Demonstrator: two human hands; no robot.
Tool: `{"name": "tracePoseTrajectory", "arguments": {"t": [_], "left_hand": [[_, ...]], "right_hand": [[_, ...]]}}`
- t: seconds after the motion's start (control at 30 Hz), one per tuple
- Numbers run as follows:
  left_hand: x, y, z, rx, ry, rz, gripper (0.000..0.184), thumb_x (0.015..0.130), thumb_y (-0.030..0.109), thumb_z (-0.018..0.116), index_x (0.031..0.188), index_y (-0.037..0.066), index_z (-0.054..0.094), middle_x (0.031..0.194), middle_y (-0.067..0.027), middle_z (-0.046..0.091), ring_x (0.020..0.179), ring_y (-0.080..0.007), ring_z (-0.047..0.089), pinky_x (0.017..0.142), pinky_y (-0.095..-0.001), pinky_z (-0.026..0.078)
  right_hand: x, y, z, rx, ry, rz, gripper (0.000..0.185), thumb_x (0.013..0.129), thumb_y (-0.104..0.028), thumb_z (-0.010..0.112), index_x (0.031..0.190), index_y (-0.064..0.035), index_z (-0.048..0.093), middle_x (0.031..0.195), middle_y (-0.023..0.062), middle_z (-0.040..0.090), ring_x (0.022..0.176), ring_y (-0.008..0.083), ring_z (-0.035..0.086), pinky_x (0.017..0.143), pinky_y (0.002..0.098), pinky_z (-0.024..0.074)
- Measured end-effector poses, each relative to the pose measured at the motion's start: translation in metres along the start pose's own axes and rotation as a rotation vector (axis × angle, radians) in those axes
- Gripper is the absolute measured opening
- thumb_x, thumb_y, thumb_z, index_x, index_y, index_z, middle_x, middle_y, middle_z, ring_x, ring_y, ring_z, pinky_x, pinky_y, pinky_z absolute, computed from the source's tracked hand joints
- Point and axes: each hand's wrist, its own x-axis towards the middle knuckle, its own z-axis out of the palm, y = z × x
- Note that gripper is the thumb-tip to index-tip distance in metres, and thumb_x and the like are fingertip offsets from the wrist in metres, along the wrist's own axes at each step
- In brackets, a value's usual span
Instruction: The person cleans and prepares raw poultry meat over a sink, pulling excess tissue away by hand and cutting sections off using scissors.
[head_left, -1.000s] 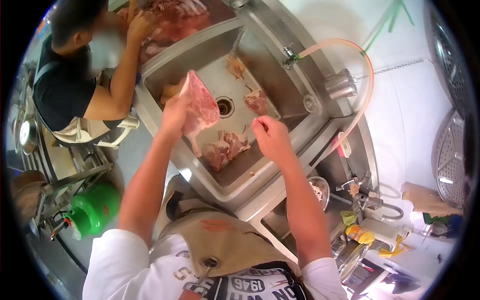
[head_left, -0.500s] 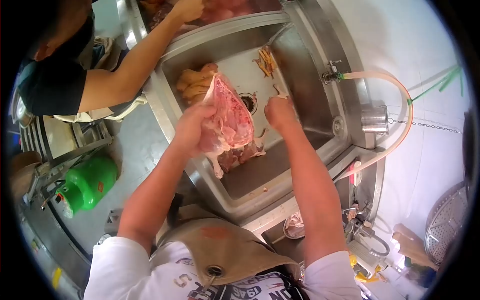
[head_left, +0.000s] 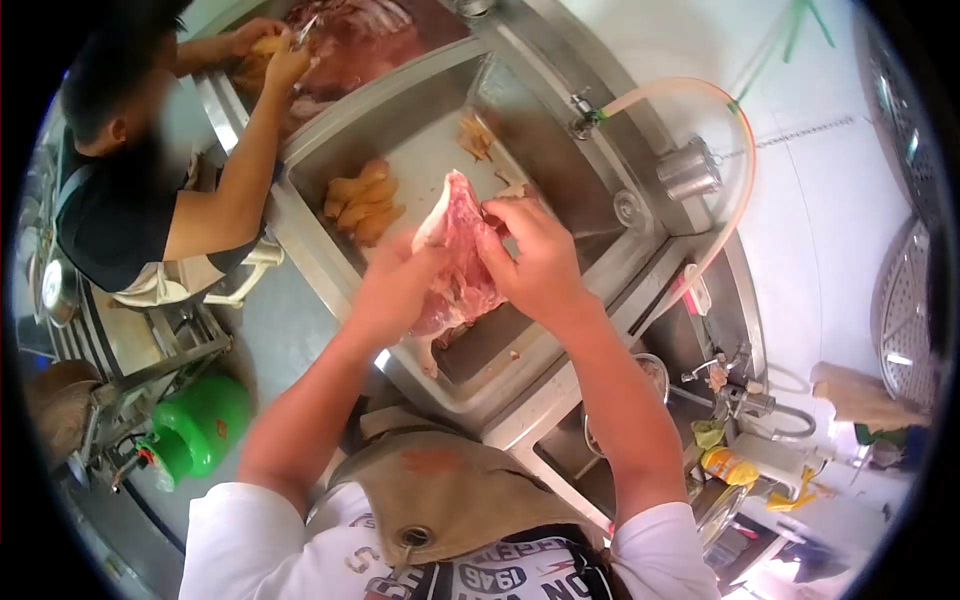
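Over a steel sink (head_left: 470,385) I hold a piece of raw poultry (head_left: 462,250) in both hands. My left hand (head_left: 398,285) grips its left side, the fingers partly behind the meat. At its right edge my right hand (head_left: 532,255) pinches the flesh between thumb and fingers. Yellowish pieces (head_left: 362,200) lie on the sink's left side, and yellow feet (head_left: 476,137) near its far corner. Behind my right hand shows part of another piece of meat. The carcass hides the drain and most of the meat near the front wall.
A co-worker (head_left: 140,200) at the left holds scissors and a yellowish piece over a second sink with meat. A tap (head_left: 583,115) with a hose and a metal cup (head_left: 690,170) stand at the right. A green gas cylinder (head_left: 200,425) is at lower left.
My right hand has moved from the sink's right side to the poultry piece and taken hold of it. The piece stays in my left hand. The view has shifted and swung back.
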Motion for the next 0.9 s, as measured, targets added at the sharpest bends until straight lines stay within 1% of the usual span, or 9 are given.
{"name": "tracePoseTrajectory", "arguments": {"t": [0.13, 0.23, 0.33, 0.43, 0.57, 0.67, 0.73, 0.83, 0.9], "left_hand": [[-0.021, -0.008, 0.022, 0.164, -0.066, 0.034, 0.027, 0.090, 0.009, 0.052, 0.111, -0.002, 0.065, 0.096, -0.0031, 0.067, 0.088, -0.0104, 0.059, 0.079, -0.0280, 0.048], [-0.033, -0.015, 0.031, 0.202, -0.104, 0.040, 0.027, 0.090, 0.011, 0.052, 0.111, -0.002, 0.065, 0.094, -0.0025, 0.066, 0.086, -0.0101, 0.058, 0.077, -0.0273, 0.048], [-0.047, -0.012, 0.037, 0.183, -0.135, 0.088, 0.028, 0.089, 0.012, 0.052, 0.111, -0.001, 0.065, 0.094, -0.0031, 0.066, 0.085, -0.0104, 0.058, 0.077, -0.0267, 0.047], [-0.057, -0.008, 0.042, 0.097, -0.136, 0.051, 0.029, 0.088, 0.013, 0.053, 0.111, -0.001, 0.065, 0.095, -0.0045, 0.066, 0.086, -0.0116, 0.059, 0.078, -0.0267, 0.047], [-0.074, 0.000, 0.060, -0.003, -0.145, -0.014, 0.029, 0.087, 0.013, 0.054, 0.110, -0.001, 0.066, 0.098, -0.0062, 0.067, 0.087, -0.0135, 0.061, 0.079, -0.0273, 0.047], [-0.072, -0.014, 0.066, 0.006, -0.125, 0.072, 0.025, 0.084, 0.019, 0.057, 0.094, -0.002, 0.067, 0.080, -0.0090, 0.067, 0.067, -0.0187, 0.064, 0.062, -0.0294, 0.051], [-0.079, -0.010, 0.070, 0.060, -0.159, 0.076, 0.025, 0.084, 0.018, 0.057, 0.095, -0.002, 0.067, 0.080, -0.0096, 0.067, 0.066, -0.0193, 0.064, 0.060, -0.0298, 0.051], [-0.083, -0.011, 0.072, 0.067, -0.182, 0.074, 0.025, 0.085, 0.018, 0.057, 0.096, -0.003, 0.067, 0.080, -0.0101, 0.067, 0.066, -0.0196, 0.065, 0.059, -0.0305, 0.051], [-0.083, -0.011, 0.073, 0.033, -0.181, 0.056, 0.025, 0.085, 0.018, 0.057, 0.096, -0.002, 0.066, 0.081, -0.0102, 0.066, 0.068, -0.0195, 0.065, 0.060, -0.0308, 0.052]], "right_hand": [[-0.018, -0.014, -0.019, -0.163, 0.051, -0.068, 0.021, 0.085, -0.007, 0.068, 0.104, 0.0018, 0.065, 0.094, 0.0166, 0.067, 0.078, 0.0289, 0.066, 0.071, 0.0349, 0.0542], [-0.036, -0.031, -0.034, -0.143, 0.024, 0.080, 0.022, 0.085, -0.007, 0.067, 0.105, 0.0018, 0.064, 0.094, 0.0140, 0.068, 0.079, 0.0247, 0.067, 0.071, 0.0335, 0.0539], [-0.054, -0.045, -0.043, 0.290, 0.107, 0.326, 0.022, 0.083, -0.010, 0.066, 0.101, 0.0026, 0.066, 0.090, 0.0171, 0.068, 0.083, 0.0286, 0.067, 0.075, 0.0351, 0.0537], [-0.069, -0.055, -0.060, 0.427, 0.108, 0.284, 0.029, 0.082, -0.008, 0.066, 0.108, 0.0037, 0.064, 0.099, 0.0176, 0.068, 0.088, 0.0246, 0.068, 0.081, 0.0335, 0.0544], [-0.087, -0.059, -0.072, 0.452, 0.100, 0.349, 0.033, 0.083, -0.006, 0.066, 0.113, 0.0048, 0.061, 0.103, 0.0169, 0.066, 0.091, 0.0231, 0.067, 0.083, 0.0352, 0.0547], [-0.093, -0.065, -0.080, 0.397, 0.103, 0.361, 0.034, 0.083, -0.006, 0.066, 0.114, 0.0054, 0.060, 0.104, 0.0170, 0.065, 0.093, 0.0229, 0.066, 0.082, 0.0350, 0.0543], [-0.096, -0.070, -0.086, 0.364, 0.087, 0.348, 0.036, 0.083, -0.006, 0.065, 0.116, 0.0052, 0.059, 0.104, 0.0168, 0.065, 0.095, 0.0231, 0.066, 0.082, 0.0355, 0.0537], [-0.104, -0.064, -0.089, 0.504, 0.057, 0.357, 0.039, 0.083, -0.002, 0.062, 0.121, 0.0033, 0.058, 0.105, 0.0095, 0.066, 0.096, 0.0152, 0.062, 0.082, 0.0302, 0.0509], [-0.109, -0.067, -0.097, 0.526, 0.028, 0.363, 0.042, 0.081, -0.001, 0.062, 0.123, 0.0017, 0.057, 0.106, 0.0103, 0.066, 0.097, 0.0170, 0.063, 0.082, 0.0306, 0.0512]]}}
